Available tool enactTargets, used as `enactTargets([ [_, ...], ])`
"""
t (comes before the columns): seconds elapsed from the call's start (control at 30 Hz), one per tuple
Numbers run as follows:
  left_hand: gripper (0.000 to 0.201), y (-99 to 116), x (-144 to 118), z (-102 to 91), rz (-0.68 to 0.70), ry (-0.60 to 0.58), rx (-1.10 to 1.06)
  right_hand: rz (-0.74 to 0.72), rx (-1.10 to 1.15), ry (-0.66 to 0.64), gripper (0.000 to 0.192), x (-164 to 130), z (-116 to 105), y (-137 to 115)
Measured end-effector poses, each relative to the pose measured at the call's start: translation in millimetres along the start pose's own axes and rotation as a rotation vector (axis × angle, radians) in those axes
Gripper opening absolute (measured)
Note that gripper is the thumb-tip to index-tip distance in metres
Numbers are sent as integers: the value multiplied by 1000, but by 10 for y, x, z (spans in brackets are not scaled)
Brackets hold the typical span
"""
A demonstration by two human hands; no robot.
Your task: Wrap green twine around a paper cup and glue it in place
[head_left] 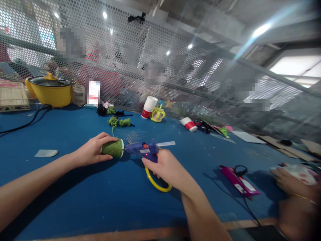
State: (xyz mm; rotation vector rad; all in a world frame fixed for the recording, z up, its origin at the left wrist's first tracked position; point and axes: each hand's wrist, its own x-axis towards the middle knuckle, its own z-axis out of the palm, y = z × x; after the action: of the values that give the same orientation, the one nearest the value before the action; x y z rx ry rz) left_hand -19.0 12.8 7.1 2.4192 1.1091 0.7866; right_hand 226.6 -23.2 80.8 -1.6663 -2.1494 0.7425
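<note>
Left hand (91,150) wraps its grip around the green yarn cup (112,148), lying on the tabletop (75,194). Right hand (165,167) grips the blue glue gun (144,149) tight, nozzle at the cup's rim.

A craft workshop, shared by several workers. Long bench covered in blue felt (75,201), wooden edge along the near side. Perforated metal screen (175,67) dividing it from a facing row of seats, blurred figures behind. Bare concrete ceiling with spot lamps and a bright window panel at the right. Scattered across the felt: green yarn scraps (119,122), paper cups (149,107), one tipped over (188,124), scissors (204,126), cardboard sheets (288,147), a pink tool with a black cord (239,180). Blue hot-glue gun (145,150) in use, red lamp lit. Yellow electric cooking pot (50,90) with lid at the far left, cable trailing. Another worker's hand (288,180) at the right.
</note>
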Motion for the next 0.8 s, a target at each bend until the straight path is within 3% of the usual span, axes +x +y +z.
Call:
enactTargets([
  [0.33,46,25,-8,-13,24,17,1,78,201,67,12,40,-43,-37],
  [0.5,48,35,-8,3,56,5,42,27,427,266,18,406,-142,159],
  [0.57,49,52,-10,6,71,7,60,69,346,329,20,605,-146,289],
  [0.8,48,130,-18,16,162,23,113,248,147,249,32,985,83,669],
])
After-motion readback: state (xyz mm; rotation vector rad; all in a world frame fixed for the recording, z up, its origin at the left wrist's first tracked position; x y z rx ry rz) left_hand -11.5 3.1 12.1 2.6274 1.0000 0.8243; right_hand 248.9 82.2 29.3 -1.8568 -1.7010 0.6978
